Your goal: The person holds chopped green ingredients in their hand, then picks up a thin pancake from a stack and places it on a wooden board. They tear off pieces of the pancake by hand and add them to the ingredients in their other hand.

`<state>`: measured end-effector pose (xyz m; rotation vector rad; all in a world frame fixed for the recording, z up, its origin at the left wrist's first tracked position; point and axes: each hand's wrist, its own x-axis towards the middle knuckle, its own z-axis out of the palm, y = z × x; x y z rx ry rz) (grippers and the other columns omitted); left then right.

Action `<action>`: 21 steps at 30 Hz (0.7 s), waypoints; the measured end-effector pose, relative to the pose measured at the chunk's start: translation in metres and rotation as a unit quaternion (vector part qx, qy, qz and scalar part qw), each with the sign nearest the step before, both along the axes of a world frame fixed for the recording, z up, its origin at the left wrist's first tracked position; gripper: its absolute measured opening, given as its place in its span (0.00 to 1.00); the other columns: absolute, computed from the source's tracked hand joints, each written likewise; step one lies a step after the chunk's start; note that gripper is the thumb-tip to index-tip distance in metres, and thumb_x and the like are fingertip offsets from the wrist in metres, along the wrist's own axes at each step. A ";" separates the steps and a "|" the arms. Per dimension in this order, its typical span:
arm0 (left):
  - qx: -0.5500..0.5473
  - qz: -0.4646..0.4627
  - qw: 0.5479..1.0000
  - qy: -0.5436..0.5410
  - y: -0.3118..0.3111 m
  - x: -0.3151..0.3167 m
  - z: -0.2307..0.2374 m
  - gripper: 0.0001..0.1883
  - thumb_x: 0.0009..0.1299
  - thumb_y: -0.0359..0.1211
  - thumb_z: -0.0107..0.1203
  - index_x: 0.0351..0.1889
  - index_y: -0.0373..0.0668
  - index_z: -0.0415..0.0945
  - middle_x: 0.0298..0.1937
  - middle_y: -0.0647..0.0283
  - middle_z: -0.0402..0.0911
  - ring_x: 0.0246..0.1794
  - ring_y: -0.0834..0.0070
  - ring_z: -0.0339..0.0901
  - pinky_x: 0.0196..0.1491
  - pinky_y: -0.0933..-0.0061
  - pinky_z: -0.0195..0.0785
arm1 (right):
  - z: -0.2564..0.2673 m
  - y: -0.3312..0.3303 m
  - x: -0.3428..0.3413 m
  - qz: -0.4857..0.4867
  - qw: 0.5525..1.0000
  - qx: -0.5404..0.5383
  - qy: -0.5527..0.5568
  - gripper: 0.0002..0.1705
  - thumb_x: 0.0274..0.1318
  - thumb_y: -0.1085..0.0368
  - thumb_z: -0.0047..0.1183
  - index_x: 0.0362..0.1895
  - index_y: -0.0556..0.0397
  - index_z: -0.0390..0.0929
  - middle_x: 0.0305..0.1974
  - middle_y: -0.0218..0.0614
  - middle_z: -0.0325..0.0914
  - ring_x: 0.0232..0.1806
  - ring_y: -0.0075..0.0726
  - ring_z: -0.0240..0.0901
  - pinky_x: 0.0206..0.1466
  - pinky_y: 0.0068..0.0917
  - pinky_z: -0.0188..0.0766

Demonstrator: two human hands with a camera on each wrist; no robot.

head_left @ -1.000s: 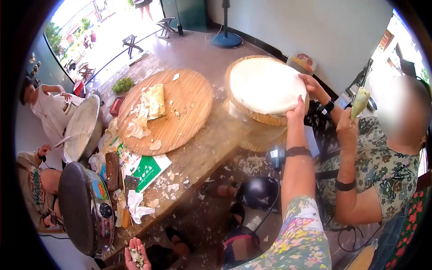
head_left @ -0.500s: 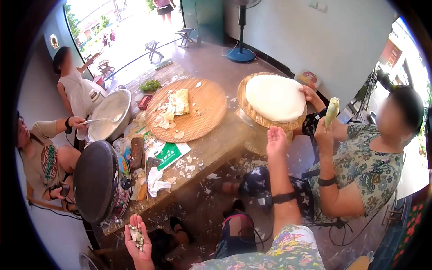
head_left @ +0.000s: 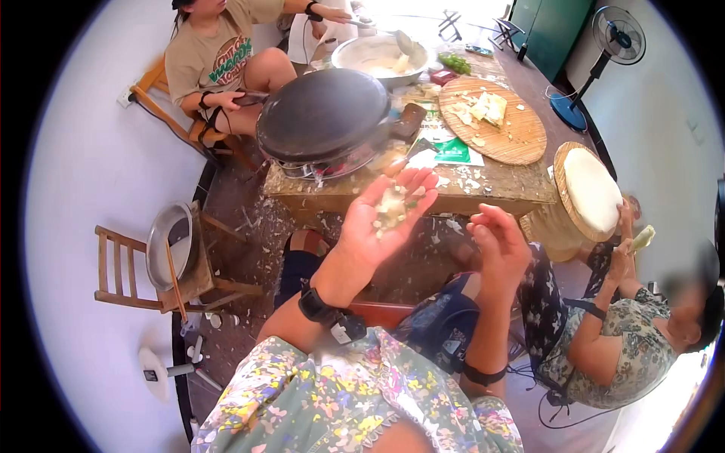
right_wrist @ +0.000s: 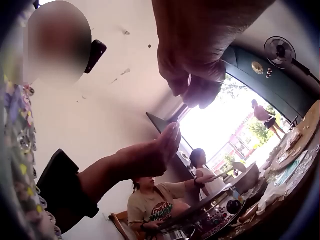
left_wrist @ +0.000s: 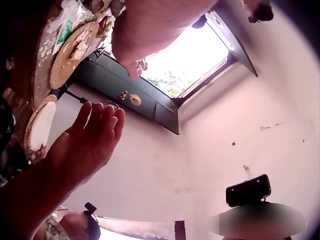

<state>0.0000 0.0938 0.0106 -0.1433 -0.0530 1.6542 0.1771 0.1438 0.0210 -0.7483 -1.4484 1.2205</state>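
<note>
My left hand [head_left: 393, 215] is held palm up with extended fingers, carrying small pale flaky scraps [head_left: 391, 208] with green bits. To its right, my right hand [head_left: 502, 245] is raised with its fingers bent loosely and nothing in them. In the left wrist view the right hand [left_wrist: 92, 135] shows its fingers side by side. Beyond both hands stands the wooden table [head_left: 362, 192]. On it, a round slatted board [head_left: 521, 143] bears a folded flatbread [head_left: 491, 109] among torn flakes. Farther right, a white round sheet [head_left: 591, 189] lies on another round board [head_left: 563, 177].
A black round griddle [head_left: 325, 113] stands at the table's near left, with a metal basin [head_left: 414, 72] of batter behind it. One seated person [head_left: 234, 60] is beyond the griddle; another [head_left: 619, 332] at right holds a rolled food. A chair [head_left: 124, 264] with a bowl stands left.
The head view has turned left and down. My right hand has left the white sheet and drawn back toward my body. My left hand, still carrying scraps, has come up in front of me.
</note>
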 end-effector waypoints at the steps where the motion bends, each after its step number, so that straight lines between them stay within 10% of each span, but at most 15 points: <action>1: 0.002 -0.002 1.000 -0.003 -0.009 -0.002 0.002 0.22 0.71 0.33 0.37 0.57 0.25 0.60 0.62 0.45 0.62 0.65 0.54 0.56 0.68 0.54 0.48 | 0.003 -0.009 -0.004 -0.003 0.996 0.069 -0.055 0.13 0.47 0.77 0.51 0.41 0.60 0.76 0.36 0.34 0.74 0.36 0.29 0.72 0.42 0.21 0.67; 11: 0.035 -0.072 0.997 -0.006 -0.072 -0.032 -0.009 0.22 0.72 0.35 0.34 0.58 0.28 0.61 0.61 0.46 0.64 0.64 0.55 0.59 0.66 0.55 0.53 | 0.059 -0.063 -0.070 0.084 0.869 0.413 -0.259 0.13 0.39 0.75 0.52 0.34 0.53 0.80 0.49 0.40 0.73 0.56 0.49 0.63 0.57 0.38 0.61; 21: -0.023 -0.048 0.998 0.019 -0.085 -0.034 -0.017 0.19 0.71 0.31 0.36 0.55 0.29 0.64 0.60 0.46 0.64 0.62 0.56 0.61 0.65 0.52 0.54 | 0.054 -0.065 -0.075 0.071 0.908 0.296 -0.289 0.11 0.43 0.75 0.51 0.34 0.56 0.80 0.51 0.42 0.72 0.56 0.44 0.65 0.57 0.34 0.61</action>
